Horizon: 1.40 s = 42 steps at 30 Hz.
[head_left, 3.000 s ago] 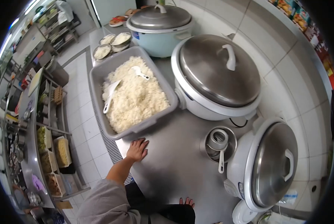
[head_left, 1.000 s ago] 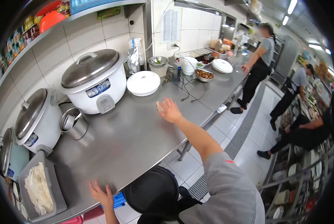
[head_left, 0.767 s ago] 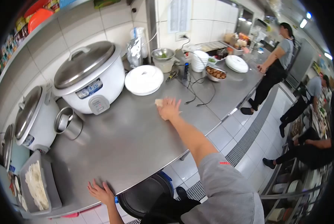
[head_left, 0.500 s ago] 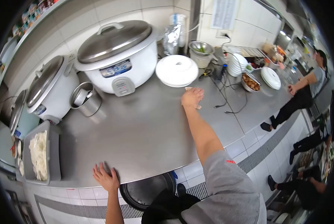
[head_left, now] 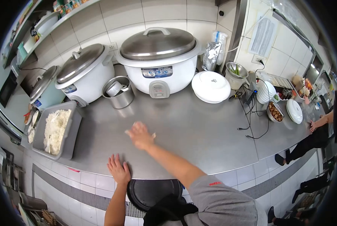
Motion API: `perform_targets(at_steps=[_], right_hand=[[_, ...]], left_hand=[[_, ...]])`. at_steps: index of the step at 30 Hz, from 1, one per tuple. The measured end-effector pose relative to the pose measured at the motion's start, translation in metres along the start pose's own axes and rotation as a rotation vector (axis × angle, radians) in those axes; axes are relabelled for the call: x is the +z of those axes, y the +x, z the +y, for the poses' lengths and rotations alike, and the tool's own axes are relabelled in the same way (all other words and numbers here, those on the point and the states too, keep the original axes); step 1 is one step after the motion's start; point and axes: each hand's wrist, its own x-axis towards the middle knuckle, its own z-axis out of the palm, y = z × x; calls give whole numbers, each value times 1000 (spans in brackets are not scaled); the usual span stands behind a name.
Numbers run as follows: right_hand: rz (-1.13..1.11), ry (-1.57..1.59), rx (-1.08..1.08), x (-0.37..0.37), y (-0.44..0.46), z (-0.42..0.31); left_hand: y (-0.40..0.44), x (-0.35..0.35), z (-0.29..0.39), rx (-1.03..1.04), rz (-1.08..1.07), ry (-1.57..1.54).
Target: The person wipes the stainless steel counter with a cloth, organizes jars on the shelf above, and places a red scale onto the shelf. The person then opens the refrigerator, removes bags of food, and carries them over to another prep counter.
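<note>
Pressing cloth w/ R hand

A grey short sleeve bears red lettering beside black clothing.

A restaurant kitchen: big rice cookers on a steel counter; tiled walls; stacked bowls.

Single view, head-worn. The counter is seen from above its near edge, facing forward and steeply down. The tiled wall is faced across it. Arm's-reach range: both hands are framed near centre. Floor is included below; straight edges are bowed, corners darkened.
</note>
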Motion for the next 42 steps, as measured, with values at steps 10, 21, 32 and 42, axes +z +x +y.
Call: perform_targets(at_steps=[10, 21, 32, 42], right_hand=[[269, -208, -168, 39, -75, -31], [486, -553, 375, 64, -83, -66], [195, -36, -769, 263, -64, -386], [22, 369, -693, 398, 133, -595]], left_hand=[[-41, -29, -47, -34, 197, -729], [-278, -200, -400, -683, 241, -367], [-224, -336, -591, -749, 526, -115], [-376, -220, -870, -1605, -151, -131]])
